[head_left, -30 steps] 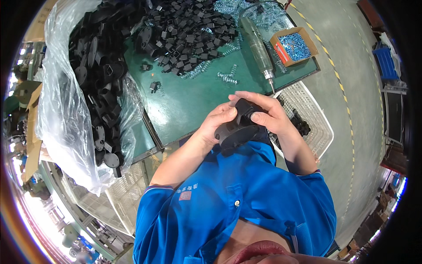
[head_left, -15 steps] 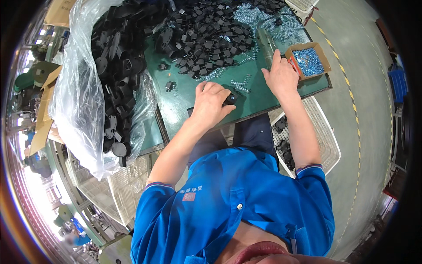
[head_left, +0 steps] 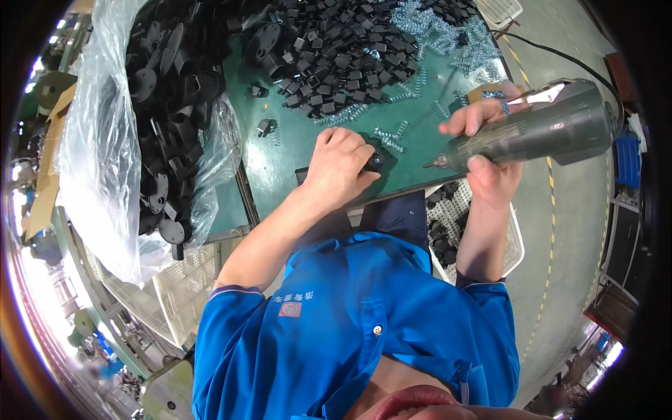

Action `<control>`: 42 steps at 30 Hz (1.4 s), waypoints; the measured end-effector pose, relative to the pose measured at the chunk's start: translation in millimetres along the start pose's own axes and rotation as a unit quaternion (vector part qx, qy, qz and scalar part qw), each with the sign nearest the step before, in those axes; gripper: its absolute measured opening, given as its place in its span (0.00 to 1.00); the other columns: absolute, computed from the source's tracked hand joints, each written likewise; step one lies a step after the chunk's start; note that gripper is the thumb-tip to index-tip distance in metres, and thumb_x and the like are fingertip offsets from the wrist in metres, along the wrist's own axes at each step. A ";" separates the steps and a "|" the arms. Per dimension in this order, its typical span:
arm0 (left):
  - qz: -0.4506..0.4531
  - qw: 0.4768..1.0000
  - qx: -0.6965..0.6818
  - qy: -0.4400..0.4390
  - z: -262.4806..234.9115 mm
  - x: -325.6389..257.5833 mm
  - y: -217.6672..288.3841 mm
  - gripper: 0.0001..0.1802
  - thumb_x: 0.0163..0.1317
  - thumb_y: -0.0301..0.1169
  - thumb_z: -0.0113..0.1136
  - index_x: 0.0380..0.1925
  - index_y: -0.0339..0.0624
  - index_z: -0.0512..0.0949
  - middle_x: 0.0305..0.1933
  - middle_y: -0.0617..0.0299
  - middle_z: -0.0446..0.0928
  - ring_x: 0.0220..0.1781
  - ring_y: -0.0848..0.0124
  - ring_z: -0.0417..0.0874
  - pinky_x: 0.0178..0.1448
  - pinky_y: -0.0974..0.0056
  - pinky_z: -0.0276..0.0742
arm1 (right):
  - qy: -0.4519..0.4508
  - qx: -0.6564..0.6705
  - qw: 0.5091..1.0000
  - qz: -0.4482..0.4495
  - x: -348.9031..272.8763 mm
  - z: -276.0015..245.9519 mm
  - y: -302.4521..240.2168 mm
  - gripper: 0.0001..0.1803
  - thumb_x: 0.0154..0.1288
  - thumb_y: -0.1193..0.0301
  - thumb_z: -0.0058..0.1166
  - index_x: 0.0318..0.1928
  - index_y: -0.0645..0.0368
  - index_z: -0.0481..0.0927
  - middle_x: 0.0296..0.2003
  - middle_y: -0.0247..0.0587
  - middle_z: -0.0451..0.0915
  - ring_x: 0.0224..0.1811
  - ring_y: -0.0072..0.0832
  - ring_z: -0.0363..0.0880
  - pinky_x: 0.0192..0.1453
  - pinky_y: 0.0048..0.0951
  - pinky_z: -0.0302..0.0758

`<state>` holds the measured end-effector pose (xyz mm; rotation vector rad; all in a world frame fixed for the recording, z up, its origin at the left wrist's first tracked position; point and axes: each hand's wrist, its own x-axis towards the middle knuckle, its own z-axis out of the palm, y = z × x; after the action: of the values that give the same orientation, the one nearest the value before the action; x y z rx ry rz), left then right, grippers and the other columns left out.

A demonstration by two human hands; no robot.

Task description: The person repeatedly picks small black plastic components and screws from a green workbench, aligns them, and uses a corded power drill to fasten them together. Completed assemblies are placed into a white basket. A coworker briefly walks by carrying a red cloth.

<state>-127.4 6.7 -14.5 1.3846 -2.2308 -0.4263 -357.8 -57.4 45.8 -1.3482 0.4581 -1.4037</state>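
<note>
My left hand [head_left: 337, 166] is closed over a black plastic part [head_left: 376, 164] on the green tabletop near its front edge. Most of that part is hidden beneath my fingers. To the right, my right hand [head_left: 498, 183] grips a dark, cylindrical electric screwdriver [head_left: 546, 133], raised above the table's right corner. Its bit points left toward the black part, with a gap between them. A few loose springs [head_left: 390, 136] lie just beyond my left hand. The small cardboard box of screws [head_left: 484, 92] is mostly hidden behind my right hand and the tool.
Small black blocks [head_left: 343, 59] are heaped at the back, beside a pile of springs [head_left: 448, 35]. A plastic bag [head_left: 98, 175] with larger black parts [head_left: 168, 133] fills the left. A white basket [head_left: 514, 241] stands below the table's right edge. The tool's cable [head_left: 560, 52] trails behind.
My right hand has picked the electric screwdriver up off the table and swung it to the right and nearer, bit toward the left. My left hand stays on the black part.
</note>
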 end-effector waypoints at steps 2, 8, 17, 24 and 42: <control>-0.009 1.000 0.010 0.003 2.2 -0.3 0.7 0.22 0.39 0.33 0.76 0.38 0.41 0.82 0.39 0.60 0.77 0.50 0.60 0.76 0.59 0.53 0.68 | -0.034 -0.021 0.999 0.006 1.6 14.1 -1.1 0.49 0.53 0.65 0.70 0.71 0.55 0.54 0.43 0.47 0.71 0.37 0.38 0.78 0.40 0.44 0.81; -0.035 0.999 0.029 -0.006 7.1 1.4 4.6 0.19 0.39 0.35 0.75 0.33 0.43 0.80 0.35 0.63 0.75 0.46 0.63 0.76 0.56 0.56 0.67 | -0.006 0.047 0.997 0.057 -14.1 50.6 17.4 0.49 0.58 0.56 0.69 0.64 0.67 0.49 0.30 0.47 0.76 0.30 0.34 0.79 0.41 0.35 0.78; -0.031 0.999 0.035 0.005 11.2 -0.8 1.3 0.17 0.40 0.38 0.74 0.29 0.45 0.78 0.33 0.64 0.75 0.46 0.63 0.75 0.56 0.55 0.67 | 0.039 0.031 0.998 0.036 -14.3 56.5 31.0 0.51 0.56 0.55 0.72 0.64 0.68 0.50 0.31 0.45 0.74 0.30 0.35 0.78 0.38 0.35 0.79; -0.034 0.999 0.039 0.005 10.6 -1.0 1.2 0.17 0.41 0.39 0.74 0.28 0.46 0.78 0.34 0.64 0.75 0.47 0.63 0.75 0.56 0.55 0.67 | 0.028 0.032 0.999 0.031 -16.1 57.6 35.9 0.50 0.58 0.57 0.71 0.64 0.69 0.50 0.32 0.45 0.74 0.32 0.36 0.78 0.38 0.36 0.78; -0.037 0.999 0.038 -0.003 10.5 -0.1 1.0 0.18 0.39 0.39 0.74 0.30 0.46 0.79 0.34 0.65 0.74 0.46 0.65 0.75 0.56 0.56 0.67 | -0.008 0.033 0.999 0.013 -16.3 56.2 39.7 0.41 0.60 0.60 0.69 0.63 0.64 0.56 0.34 0.45 0.75 0.33 0.34 0.78 0.40 0.34 0.79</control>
<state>-133.9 7.4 -22.9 1.5116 -2.2274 -0.3746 -295.5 -35.4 20.8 -1.2952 0.4121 -1.3746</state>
